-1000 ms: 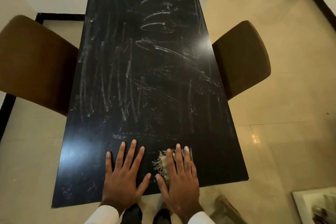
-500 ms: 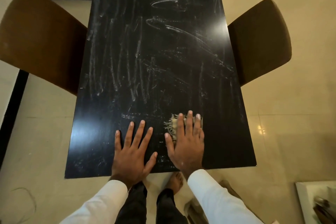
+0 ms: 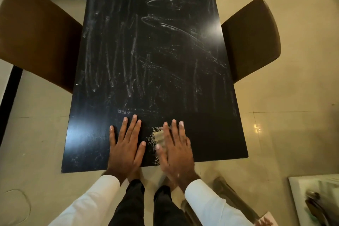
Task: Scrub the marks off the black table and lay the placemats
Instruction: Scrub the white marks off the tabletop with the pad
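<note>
Scrubbing is the step in hand, by my read; placemats not laid, none in view. Far left of the L hand: brown chair [image 3: 36, 36] tucked against the worktop's [image 3: 216, 134] long edge. L hand [image 3: 126, 145] lies flat, palm down, fingers straight and spread, on the near end of the worktop, wrist over the near edge. It holds nothing and looks like a brace.

Just right of it, betw the two hands, a frayed beige cloth [image 3: 158, 136] pokes out. Loose threads reach toward the L thumb; cannot tell if they touch. R hand [image 3: 176, 150] sits on top of the cloth, fingers straight and close together, pressing it flat to the surface, no curl, no pinch. R hand slightly blurred, so prob mid-stroke; direction cannot tell.

Whitish marks [image 3: 132, 51] cover most of the worktop ahead of both hands' fingertips: streaks fwd of the L hand, loops and ovals further fwd of the R hand. Patch right of the R hand looks darker w/ fewer marks; faint specks left of the L hand near the edge.

Far right of the R hand: second brown chair [image 3: 251, 38]. On the floor, behind-right of the R wrist, a white tray-like thing [image 3: 311, 189], contents blurred.

Progress: early, most marks not yet off. Next move calls for firm downward pressure and long strokes fwd, away from the body, into the streaked zone, L hand steadying. Far end prob needs a lean or a walk round.
</note>
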`<state>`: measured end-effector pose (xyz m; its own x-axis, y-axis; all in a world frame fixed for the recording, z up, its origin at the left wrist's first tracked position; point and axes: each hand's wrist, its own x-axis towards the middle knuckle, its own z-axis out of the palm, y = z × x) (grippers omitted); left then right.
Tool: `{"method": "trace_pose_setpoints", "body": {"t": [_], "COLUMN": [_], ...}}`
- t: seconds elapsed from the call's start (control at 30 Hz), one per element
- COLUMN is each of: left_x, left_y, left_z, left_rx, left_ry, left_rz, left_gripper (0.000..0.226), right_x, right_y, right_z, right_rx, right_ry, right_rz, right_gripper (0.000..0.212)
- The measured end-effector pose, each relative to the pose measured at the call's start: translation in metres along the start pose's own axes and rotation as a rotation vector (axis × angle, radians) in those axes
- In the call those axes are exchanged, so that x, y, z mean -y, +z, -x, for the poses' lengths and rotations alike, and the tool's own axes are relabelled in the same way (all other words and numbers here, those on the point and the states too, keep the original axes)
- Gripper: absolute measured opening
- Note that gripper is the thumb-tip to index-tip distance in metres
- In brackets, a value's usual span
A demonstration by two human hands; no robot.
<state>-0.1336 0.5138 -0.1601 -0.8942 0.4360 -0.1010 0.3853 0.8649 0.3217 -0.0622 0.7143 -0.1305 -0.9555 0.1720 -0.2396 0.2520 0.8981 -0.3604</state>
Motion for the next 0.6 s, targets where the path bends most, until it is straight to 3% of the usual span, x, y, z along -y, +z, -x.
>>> {"method": "trace_pose_setpoints", "body": {"t": [0.07,0.17,0.3,0.6], "left_x": [-0.018,-0.069,-0.115,-0.057], "left_y": [-0.005,0.002,0.031,0.015], "left_z": [0.000,0.005,0.008,0.005], "left_rx": [-0.022,0.045,0.165,0.144], "left_ry": [-0.032,0.086,0.177,0.022], "left_rz": [-0.010,-0.076,-0.120,-0.152], "left_gripper": [0.078,0.081,0.082,0.080], "right_x": [-0.016,-0.054,-0.090,-0.096], "right_y": [-0.014,-0.024,-0.020,-0.014], "right_z": [-0.004,-0.005,-0.012,-0.012], "right_rx": [-0.062,-0.144,-0.129,-0.132], "right_ry": [0.054,0.182,0.202,0.192], "right_rz": [-0.044,-0.007,0.082,0.186], "right_gripper": [0.072,0.069,0.070,0.074]}}
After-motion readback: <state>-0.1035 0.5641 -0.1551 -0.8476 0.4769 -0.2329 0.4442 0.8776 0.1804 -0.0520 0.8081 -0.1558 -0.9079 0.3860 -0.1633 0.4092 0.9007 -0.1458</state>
